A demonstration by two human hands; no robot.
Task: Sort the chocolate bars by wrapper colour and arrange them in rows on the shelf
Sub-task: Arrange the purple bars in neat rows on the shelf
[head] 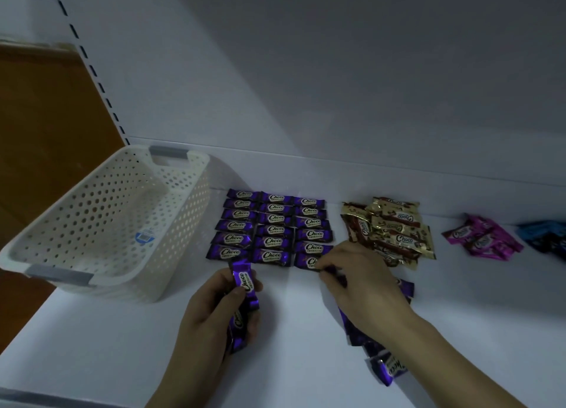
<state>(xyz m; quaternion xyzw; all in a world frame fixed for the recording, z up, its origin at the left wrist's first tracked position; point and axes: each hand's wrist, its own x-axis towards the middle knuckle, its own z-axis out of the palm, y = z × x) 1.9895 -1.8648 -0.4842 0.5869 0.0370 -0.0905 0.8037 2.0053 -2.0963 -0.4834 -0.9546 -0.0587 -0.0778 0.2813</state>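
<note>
Our left hand (pixel 214 309) grips a small stack (pixel 245 288) of purple bars, thumb across the top one, which points away from us. Our right hand (pixel 364 285) has its fingers curled, pinching the end bar (pixel 309 261) at the near end of the right column; whether that bar is already flat on the shelf (pixel 122 346) we cannot tell. The purple grid (pixel 271 223) lies straight ahead of both hands, three columns deep, and every bar in it has its long axis running left to right. The stack's top bar stands crosswise to that, so we judge it needs a quarter turn before it joins a row. The left hand sits just below the left and middle columns and is nearer their open near ends. Loose bars (pixel 389 367), also purple, lie under and behind the right wrist. The gold pile (pixel 395 230), pink pile (pixel 484 239) and blue pile (pixel 542 236) wait unsorted to the right, and the basket (pixel 199 174) stands to the left.
</note>
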